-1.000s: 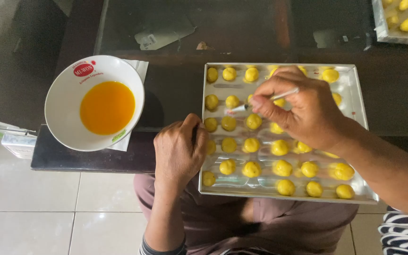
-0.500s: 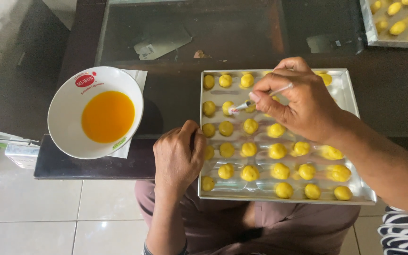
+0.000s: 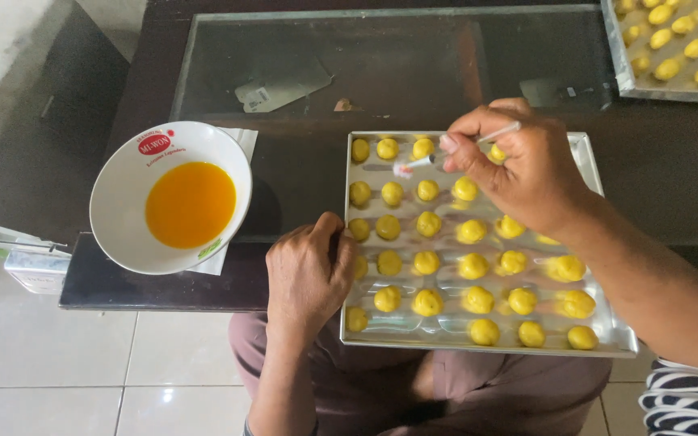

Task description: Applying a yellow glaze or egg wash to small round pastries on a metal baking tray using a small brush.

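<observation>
A shiny metal baking tray (image 3: 607, 323) rests on the dark table's near edge and over my lap, filled with rows of several small yellow dough balls (image 3: 428, 264). My left hand (image 3: 309, 270) grips the tray's left rim, fingers curled. My right hand (image 3: 519, 165) hovers over the tray's upper rows, pinching a small brush (image 3: 422, 163) whose pale tip points left above the top rows. A white bowl (image 3: 123, 190) of orange-yellow egg wash (image 3: 190, 203) stands on a white napkin to the left of the tray.
A glass panel (image 3: 381, 60) with a paper scrap under it sits in the dark table beyond the tray. A second tray of yellow dough balls (image 3: 676, 44) lies at the top right. A small box (image 3: 34, 270) sits at the left edge above the white tiled floor.
My right hand has shifted the brush up and slightly left towards the tray's top rows. The left hand stays on the tray's rim.
</observation>
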